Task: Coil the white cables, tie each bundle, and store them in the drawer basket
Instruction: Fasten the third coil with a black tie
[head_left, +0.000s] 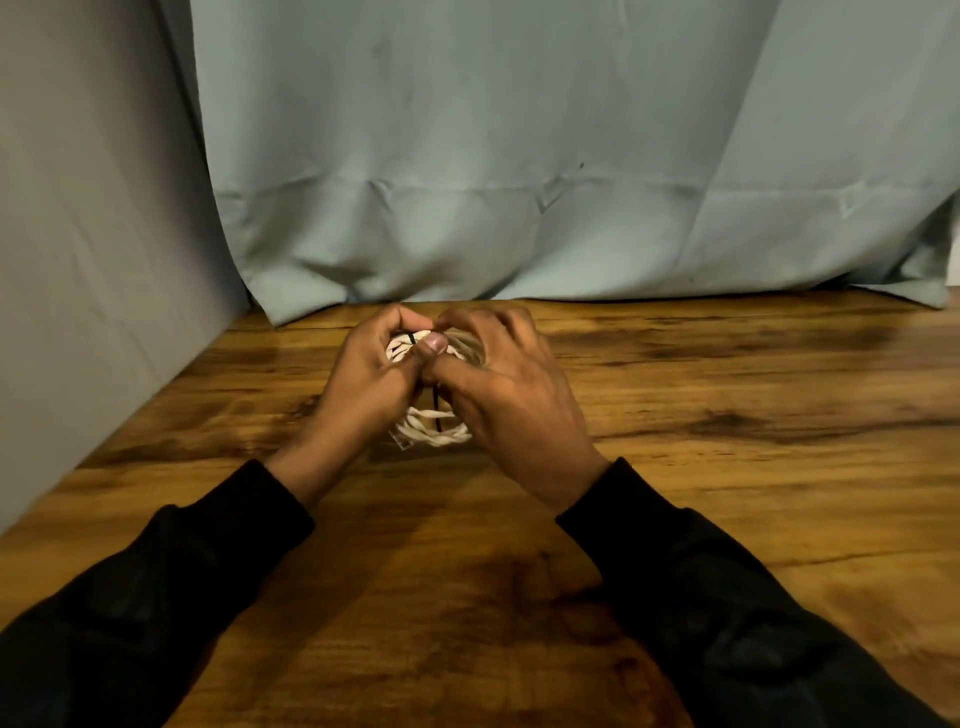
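Note:
A coiled bundle of white cable (432, 432) is held upright just above the wooden table (727, 415), between both hands. My left hand (371, 382) grips the left side of the coil, its thumb lying across the top strands. My right hand (511, 387) curls round the right side, fingers over the coil's far edge. A thin black tie (438, 410) runs down the middle of the bundle between my hands. The coil's centre is hidden by my fingers. No drawer basket is in view.
A pale blue-grey curtain (519, 156) hangs along the table's far edge and down the left side. Bare wood stretches to the right of my hands and in front of them. My dark sleeves (727, 623) cover the near part.

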